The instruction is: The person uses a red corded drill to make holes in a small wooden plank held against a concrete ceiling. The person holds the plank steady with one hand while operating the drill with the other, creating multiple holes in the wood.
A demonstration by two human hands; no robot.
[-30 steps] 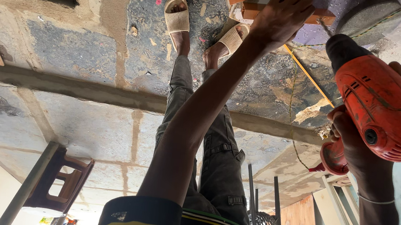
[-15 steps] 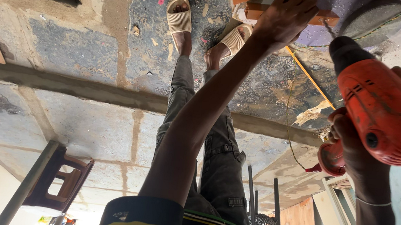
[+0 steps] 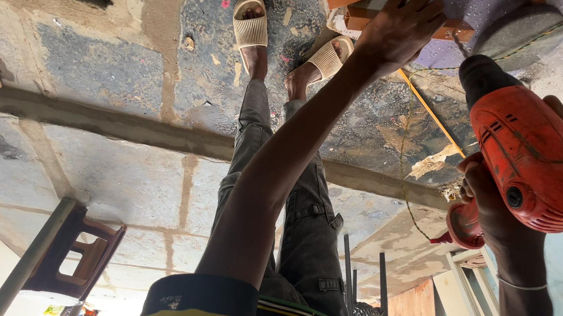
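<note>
Around the red drill's (image 3: 538, 167) handle, the right hand (image 3: 492, 208) was wrapped tight, fingers curled under the body near the trigger; only the back of the grip showed, so the trigger finger could not be made out. From that grip the dark nose of the drill pointed away toward the wooden piece (image 3: 381, 5), a short way off from it and not touching. A thin bit seemed to run on from the nose, too small to be sure of.

The left hand (image 3: 403, 28) lay flat with fingers spread, pressing on the orange-brown wood, holding nothing between the fingers. Just beyond that palm sat a round grey disc (image 3: 518, 26) under clear plastic sheet.

The drill looked heavy toward the front, hard and rigid, with a smooth plastic shell that could slip in a loose hand; the handle below the body was the sound place to hold. The wood looked stiff and light, apt to shift unless pinned flat.

Beyond both hands stood two feet in tan sandals (image 3: 250, 26) on a patched concrete floor (image 3: 95, 69).
</note>
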